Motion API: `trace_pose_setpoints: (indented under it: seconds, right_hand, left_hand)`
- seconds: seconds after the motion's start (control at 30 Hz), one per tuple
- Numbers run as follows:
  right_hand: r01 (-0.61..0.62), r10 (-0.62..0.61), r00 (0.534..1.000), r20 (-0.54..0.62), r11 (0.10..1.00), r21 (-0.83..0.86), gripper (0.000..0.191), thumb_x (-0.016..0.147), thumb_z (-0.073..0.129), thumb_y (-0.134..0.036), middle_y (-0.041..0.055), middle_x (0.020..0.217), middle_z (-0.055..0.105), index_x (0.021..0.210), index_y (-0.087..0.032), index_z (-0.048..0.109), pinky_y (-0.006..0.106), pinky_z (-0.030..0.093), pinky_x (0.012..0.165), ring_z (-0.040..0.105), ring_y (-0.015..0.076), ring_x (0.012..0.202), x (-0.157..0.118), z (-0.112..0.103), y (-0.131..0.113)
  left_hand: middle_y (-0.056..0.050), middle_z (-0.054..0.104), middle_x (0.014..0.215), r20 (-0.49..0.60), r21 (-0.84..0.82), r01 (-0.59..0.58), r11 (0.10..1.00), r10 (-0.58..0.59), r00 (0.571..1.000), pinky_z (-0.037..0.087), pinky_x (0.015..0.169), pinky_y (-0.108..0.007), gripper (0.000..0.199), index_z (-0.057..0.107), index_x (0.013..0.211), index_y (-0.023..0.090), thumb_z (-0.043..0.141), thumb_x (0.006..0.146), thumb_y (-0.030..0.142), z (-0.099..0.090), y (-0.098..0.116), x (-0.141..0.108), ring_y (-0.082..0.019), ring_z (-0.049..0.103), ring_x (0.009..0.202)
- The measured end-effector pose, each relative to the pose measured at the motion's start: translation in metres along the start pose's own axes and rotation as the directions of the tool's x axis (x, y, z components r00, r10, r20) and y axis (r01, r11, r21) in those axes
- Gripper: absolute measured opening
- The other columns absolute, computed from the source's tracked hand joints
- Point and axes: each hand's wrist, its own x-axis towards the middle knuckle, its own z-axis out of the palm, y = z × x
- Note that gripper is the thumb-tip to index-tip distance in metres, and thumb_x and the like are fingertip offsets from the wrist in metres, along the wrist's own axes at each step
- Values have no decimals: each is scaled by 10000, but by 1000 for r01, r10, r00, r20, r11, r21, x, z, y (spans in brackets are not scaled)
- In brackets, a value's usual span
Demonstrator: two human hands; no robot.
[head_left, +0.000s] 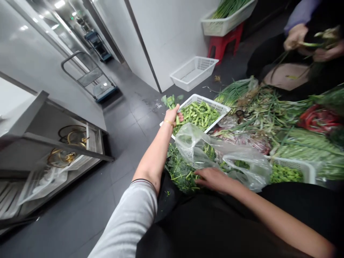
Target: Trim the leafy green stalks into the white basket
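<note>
My left hand (pixel 172 115), on the outstretched arm, is closed around a bunch of leafy green stalks (pixel 169 101) at the left side of a white plastic basket (pixel 225 108). Cut green stems (pixel 200 116) fill that basket. Lower down, my right hand (pixel 211 179) reaches to a heap of loose leafy greens (pixel 182 175), fingers apart at its edge. No held thing shows in it. Just beyond this hand, a clear plastic bag (pixel 188 143) lies open over more greens.
Right of me, bundles of scallions (pixel 239 91), bagged long green vegetables (pixel 311 148) and another basket of cut greens (pixel 309 172) crowd the floor. A co-worker's hands (pixel 295 37) handle scallions. A white basket (pixel 193 73), red stool (pixel 224 44), trolley (pixel 91 77) and metal shelf (pixel 67 141) stand around.
</note>
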Motion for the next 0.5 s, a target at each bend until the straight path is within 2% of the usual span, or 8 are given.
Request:
trace_pose_setpoints:
  seconds: [0.07, 0.17, 0.2, 0.23, 0.27, 0.33, 0.43, 0.5]
  right_hand:
    - [-108, 140, 984, -107, 959, 263, 281, 883, 511, -438, 1, 669, 641, 945, -209, 663, 251, 413, 570, 587, 148, 588, 2, -15, 8]
    - [-141, 290, 942, -167, 798, 586, 439, 847, 498, -565, -18, 626, 586, 998, -176, 636, 242, 399, 532, 526, 126, 540, 16, -33, 13]
    - [-127, 283, 946, -159, 773, 621, 438, 826, 519, -577, -18, 611, 574, 936, -171, 641, 239, 390, 521, 513, 123, 534, 23, -36, 13]
    - [-111, 260, 954, -150, 771, 627, 417, 812, 538, -573, -15, 600, 569, 855, -170, 640, 238, 383, 518, 506, 122, 536, 31, -37, 11]
    - [-94, 233, 961, -150, 783, 615, 391, 808, 550, -556, -10, 593, 570, 777, -174, 627, 238, 379, 521, 505, 122, 541, 39, -36, 8]
    - [-66, 210, 957, -201, 831, 552, 365, 819, 547, -514, -7, 569, 562, 673, -182, 585, 238, 370, 524, 494, 119, 533, 52, -30, 0]
    - [0, 152, 891, -428, 942, 334, 373, 853, 512, -456, 11, 551, 533, 604, -182, 548, 251, 344, 519, 460, 119, 513, 59, -15, -19]
    - [172, -84, 825, -559, 979, 106, 352, 887, 477, -388, 31, 582, 542, 625, -176, 579, 258, 337, 526, 465, 123, 528, 52, -4, -39]
  left_hand:
    - [3, 487, 430, 145, 51, 95, 994, -102, 984, 314, 368, -181, 515, 635, 798, 113, 647, 729, 623, -8, -17, -20, -74, 416, 344]
    - [-46, 506, 399, 406, 141, 336, 931, -364, 838, 239, 303, -204, 715, 648, 723, 118, 472, 692, 811, -36, -64, -78, -102, 421, 296]
    - [-54, 523, 410, 442, 138, 369, 919, -390, 808, 232, 292, -209, 739, 645, 724, 122, 451, 678, 833, -45, -79, -98, -109, 431, 288]
    - [-57, 541, 429, 459, 103, 380, 919, -383, 802, 240, 286, -211, 753, 637, 725, 125, 433, 670, 848, -51, -93, -116, -112, 444, 288]
    - [-56, 557, 452, 462, 52, 372, 927, -353, 814, 260, 286, -212, 753, 626, 734, 128, 426, 670, 851, -56, -105, -131, -118, 464, 298]
    - [-41, 582, 505, 419, -61, 293, 954, -242, 875, 309, 301, -209, 666, 592, 762, 138, 482, 701, 793, -63, -121, -151, -124, 505, 336]
    - [25, 543, 515, 287, -155, 148, 977, -99, 953, 246, 295, -169, 426, 501, 791, 177, 658, 728, 567, -70, -131, -164, -87, 449, 326]
    - [66, 482, 490, 186, -226, 92, 970, -50, 981, 163, 300, -144, 400, 430, 773, 196, 710, 703, 474, -78, -130, -166, -49, 359, 300]
